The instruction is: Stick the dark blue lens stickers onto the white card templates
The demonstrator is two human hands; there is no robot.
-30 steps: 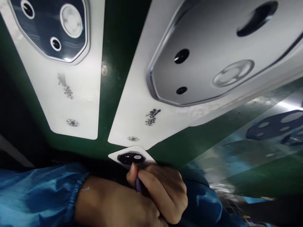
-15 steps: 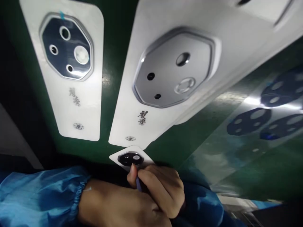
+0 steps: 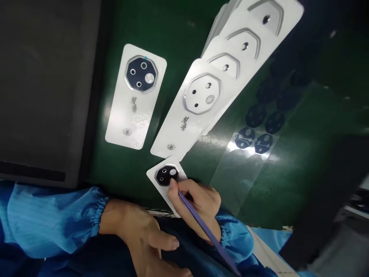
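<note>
Right hand closed about a slender purple tool, pinched at thumb and forefinger, its shaft trending between 4 and 5 o'clock. Beneath the thumb lies a tilted white panel, on the green table, bearing a black octagonal plate with pale rings; the thumb tip overlaps the plate's lower edge, and contact cannot be told. Relative to this panel: at 7 o'clock, the left hand, open, thumb extended, fingers partly cut off; at 11 o'clock, a single panel with a navy octagon; at 1 o'clock, a fanned row of panels, its near end just beside the tilted one; at 2 o'clock, clear film carrying navy octagonal pieces; at 10 o'clock, a dark slab.
</note>
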